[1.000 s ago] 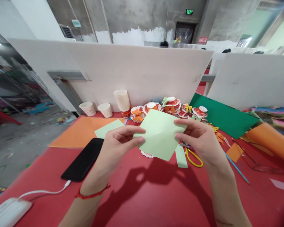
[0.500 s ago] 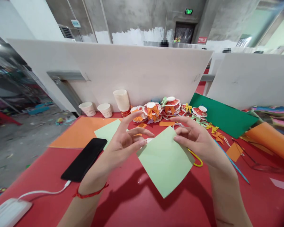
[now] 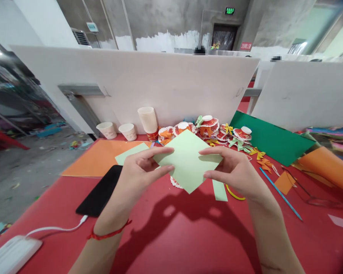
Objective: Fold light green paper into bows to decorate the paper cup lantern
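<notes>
A: What's in ur hands rn?

B: A light green paper square (image 3: 187, 161), held up diamond-wise above the red tabletop (image 3: 188, 236), right in front of me. My left hand (image 3: 138, 171) pinches its left corner between thumb & fingers, and my right hand (image 3: 234, 171) does the same at the right corner. Both are closed on the sheet, nothing else in them.

A: How does it handle?

B: My guess: v. light, thin and floppy. It prob. sags if held by one corner, creases easily and tears if yanked. Doesn't look slippery, so a light pinch should do. Best hold is opposite corners or edges w/ fingertips, w/o crushing the middle.

A: What's around it?

B: A pale green strip (image 3: 219, 190) lies below it, w/ yellow-handled scissors (image 3: 234, 193) near my right hand. On my left there's a black phone (image 3: 100, 192) on a cable, w/ an orange sheet (image 3: 98, 158) behind it. A stack of paper cups (image 3: 148, 120) & a row of red-white paper ornaments (image 3: 208, 125) sit by the white divider (image 3: 160, 83), and a dark green card (image 3: 270, 139) is to the right.
</notes>
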{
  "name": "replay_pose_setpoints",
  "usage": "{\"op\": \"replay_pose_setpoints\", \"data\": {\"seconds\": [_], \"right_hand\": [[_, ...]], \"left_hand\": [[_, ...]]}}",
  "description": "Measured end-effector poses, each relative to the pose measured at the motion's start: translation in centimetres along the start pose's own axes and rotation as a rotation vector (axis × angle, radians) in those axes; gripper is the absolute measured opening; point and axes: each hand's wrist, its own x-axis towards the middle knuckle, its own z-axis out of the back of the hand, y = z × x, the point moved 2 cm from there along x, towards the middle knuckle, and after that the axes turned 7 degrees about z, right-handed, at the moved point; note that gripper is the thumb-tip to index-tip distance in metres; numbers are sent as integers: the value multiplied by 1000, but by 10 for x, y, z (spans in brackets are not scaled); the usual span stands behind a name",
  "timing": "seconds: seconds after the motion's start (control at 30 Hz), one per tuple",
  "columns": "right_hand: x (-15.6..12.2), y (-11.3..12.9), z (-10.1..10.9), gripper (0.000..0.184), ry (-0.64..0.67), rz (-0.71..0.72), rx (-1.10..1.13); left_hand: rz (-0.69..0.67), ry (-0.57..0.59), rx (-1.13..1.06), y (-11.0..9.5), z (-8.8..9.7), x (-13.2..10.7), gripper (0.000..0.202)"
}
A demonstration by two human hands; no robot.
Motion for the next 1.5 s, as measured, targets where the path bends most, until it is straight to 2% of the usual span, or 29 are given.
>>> {"op": "replay_pose_setpoints", "data": {"seconds": [0.1,0.23,0.37,0.5,0.57,0.67,0.77,0.9,0.93,1.07,1.2,1.3,1.4,1.5], "right_hand": [[1,0,3,33,-115,48,-59],[3,0,3,45,-138,92,-132],[1,3,2,45,-220,155,-260],[-1,6,2,53,-263,199,-394],[-1,6,1,46,-241,194,-420],[-3,7,1,26,-225,157,-342],[-3,7,0,5,-213,89,-123],[-3,10,-3,3,-230,103,-36],[-3,10,-4,4,-223,127,-49],[-4,13,-12,16,-111,219,-132],[-4,14,-24,25,70,251,-206],[-2,13,-32,22,148,223,-231],[-1,13,-35,13,58,234,-305],[1,12,-30,16,-171,264,-397]], "left_hand": [[-33,-28,22,0,2,0,29],[-79,-35,47,-2,0,-1,27],[-122,-51,75,-4,-1,-3,25],[-126,-18,58,-3,-1,-2,42],[-126,30,76,-1,-2,0,37],[-214,20,184,1,-1,3,8],[-239,-35,276,0,2,3,15],[-106,124,281,-2,-1,-1,13],[-93,158,261,-2,-2,-2,11],[-168,170,140,4,-5,-10,35],[-104,163,48,22,2,-18,23],[-71,179,38,31,5,-20,22],[-12,90,-85,33,-2,-15,15],[-14,-15,-145,25,-16,-6,16]]}}
